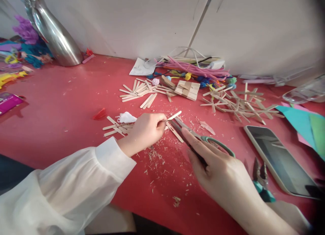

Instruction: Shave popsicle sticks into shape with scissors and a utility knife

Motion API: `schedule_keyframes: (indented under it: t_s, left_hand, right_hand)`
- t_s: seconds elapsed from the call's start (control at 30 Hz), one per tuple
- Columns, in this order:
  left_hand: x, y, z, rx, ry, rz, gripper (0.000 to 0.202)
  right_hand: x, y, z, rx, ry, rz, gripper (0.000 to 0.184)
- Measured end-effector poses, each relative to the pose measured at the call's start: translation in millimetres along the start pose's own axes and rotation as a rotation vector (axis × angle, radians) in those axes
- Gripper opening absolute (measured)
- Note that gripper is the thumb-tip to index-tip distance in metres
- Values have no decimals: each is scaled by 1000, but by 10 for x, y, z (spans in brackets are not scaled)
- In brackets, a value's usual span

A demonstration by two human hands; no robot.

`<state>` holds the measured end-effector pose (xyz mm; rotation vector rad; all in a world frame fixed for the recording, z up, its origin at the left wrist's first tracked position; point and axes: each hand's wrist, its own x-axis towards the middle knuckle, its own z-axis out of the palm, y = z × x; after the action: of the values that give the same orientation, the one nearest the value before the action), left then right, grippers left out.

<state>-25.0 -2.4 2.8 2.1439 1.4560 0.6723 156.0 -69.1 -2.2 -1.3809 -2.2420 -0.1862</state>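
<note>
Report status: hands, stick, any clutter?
Left hand gripping wooden stick, tip exposed. Right hand on scissors, blades beside stick. Wood scraps scattered across red table around hands.

Wdn stick (pixel 175 115) nr grn-handled scissors (pixel 191 130)

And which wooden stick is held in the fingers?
The stick in the left hand, beside the scissors; the other sticks lie on the red table, unheld.

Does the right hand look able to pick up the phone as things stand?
Probably not immediately: the right hand holds scissors, so it would likely need to put them down first. The nearby phone looks largely uncovered.
</note>
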Motion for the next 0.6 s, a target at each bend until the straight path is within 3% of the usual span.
schedule_keyframes:
  t_s: [0.17, 0.3, 0.4, 0.53, 0.6]
  left_hand:
    - [22, -21, -14, -76, -28, 7, 22]
    - [19, -24, -15, -53, -29, 20, 23]
    - [17, -30, -10, -86, -27, 2, 23]
    - [12, -62, 5, -66, 5, 14, 23]
    - [7, -76, 14, -26, 33, 28, 23]
  right_hand:
    - [-12, -74, -35, -355, 28, -165, 41]
    - [-15, -94, -42, -451, -2, -202, 47]
    - [20, -34, -40, -189, -48, -50, 45]
    - [84, 97, -49, 478, -293, 397, 45]
    - [95, 139, -45, 687, -363, 551, 52]
